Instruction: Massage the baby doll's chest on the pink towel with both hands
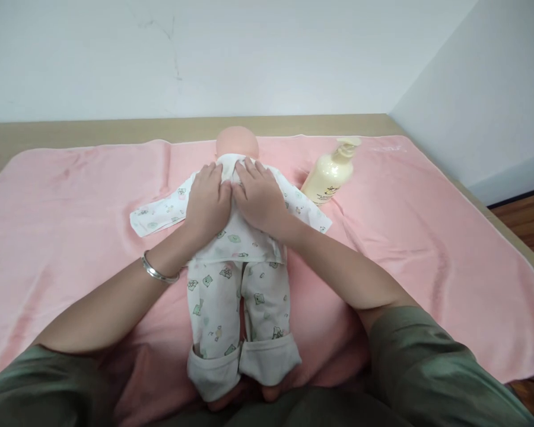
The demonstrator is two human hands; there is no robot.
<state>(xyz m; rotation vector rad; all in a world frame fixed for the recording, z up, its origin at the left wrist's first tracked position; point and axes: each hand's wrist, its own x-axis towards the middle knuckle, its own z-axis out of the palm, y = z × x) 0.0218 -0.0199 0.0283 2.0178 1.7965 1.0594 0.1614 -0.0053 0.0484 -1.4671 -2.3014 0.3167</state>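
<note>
A baby doll (pixel 237 243) in a white printed top and matching trousers lies on a pink cloth, its smooth head away from me and its feet towards me. No face shows on the head, so it seems to lie on its front. My left hand (pixel 209 198) rests flat on the left side of the doll's upper back, and my right hand (pixel 262 196) on the right side. The fingers of both hands point towards the head, and the thumbs almost meet in the middle. Neither hand grips anything. The trouser cuffs are turned up.
A cream-coloured pump bottle (pixel 329 175) stands on the pink cloth (pixel 71 237), right of the doll's sleeve. Under the cloth is a wooden table (pixel 115 130), its far edge against a white wall (pixel 267 59). Another wall rises at the right.
</note>
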